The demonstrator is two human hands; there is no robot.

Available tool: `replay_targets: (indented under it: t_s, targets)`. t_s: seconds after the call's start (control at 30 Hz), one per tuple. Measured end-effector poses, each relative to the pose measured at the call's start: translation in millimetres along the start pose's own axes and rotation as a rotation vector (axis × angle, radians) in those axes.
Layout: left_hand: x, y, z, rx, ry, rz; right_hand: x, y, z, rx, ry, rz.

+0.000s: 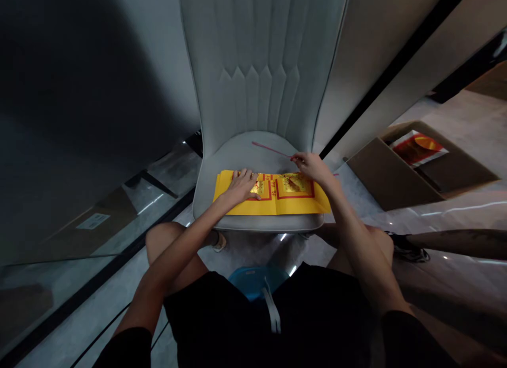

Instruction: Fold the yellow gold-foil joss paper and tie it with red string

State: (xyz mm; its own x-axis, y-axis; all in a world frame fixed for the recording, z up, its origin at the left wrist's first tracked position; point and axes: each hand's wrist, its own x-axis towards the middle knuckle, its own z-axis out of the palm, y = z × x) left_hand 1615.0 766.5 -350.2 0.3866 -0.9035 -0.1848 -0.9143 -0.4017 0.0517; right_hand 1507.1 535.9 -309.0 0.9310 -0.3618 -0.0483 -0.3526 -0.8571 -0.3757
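Observation:
Yellow joss paper (253, 207) with red borders and gold foil squares lies across the seat of a grey padded chair (257, 104). On its left part rests my left hand (243, 185), fingers spread over one foil square. My right hand (311, 166) is closed around a thin pink stick (271, 149), above the paper's right far edge. The stick points left and away over the seat, and a short end of it shows past the wrist. More than one sheet seems stacked at the left edge.
On the floor to the right stands an open cardboard box (390, 170) holding a red and gold packet (420, 148). Another person's leg and dark shoe (407, 247) are close by on the right. A blue stool (253, 280) shows between my legs. Dark glass panels run along the left.

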Motion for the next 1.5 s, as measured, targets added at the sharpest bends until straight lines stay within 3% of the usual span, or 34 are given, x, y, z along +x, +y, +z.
replay_targets:
  t_s: [0.1,0.3,0.5,0.67,0.8,0.9,1.03,1.13,1.2,1.3,1.4,1.5]
  targets:
    - [2,-2,-1.9,-0.007,-0.037,-0.008,-1,0,9,-0.078,-0.159,-0.080]
    - [8,-24,-6.3,-0.180,-0.031,0.020,-11,-4,9,-0.095,-0.296,-0.106]
    - [16,-45,-15.2,-0.257,0.000,0.060,-12,-11,21,-0.208,-0.275,-0.059]
    - [20,-43,-11.0,-0.231,0.050,0.027,-14,-9,30,-0.285,-0.271,-0.009]
    - [20,-40,-5.9,-0.153,0.004,0.057,-14,-3,30,-0.253,-0.284,0.021]
    - [19,-36,-5.1,-0.144,-0.061,0.023,5,-1,20,-0.168,-0.154,-0.031]
    - [24,-32,-7.3,-0.178,-0.135,-0.047,66,-12,1,-0.171,0.173,-0.192]
    - [32,-32,-11.5,-0.172,-0.182,-0.074,107,-25,-3,-0.280,0.138,-0.243]
    - [37,-32,-15.9,-0.163,-0.205,-0.078,112,-29,-2,-0.334,0.117,-0.202]
    - [37,-29,-24.8,-0.152,-0.211,-0.068,86,-26,-1,-0.280,0.067,-0.171]
    - [23,-19,-34.2,-0.141,-0.171,-0.082,40,-17,-8,-0.155,-0.198,-0.240]
    - [-8,-3,-38.6,-0.078,0.002,-0.110,3,-14,-24,-0.133,-0.441,-0.290]
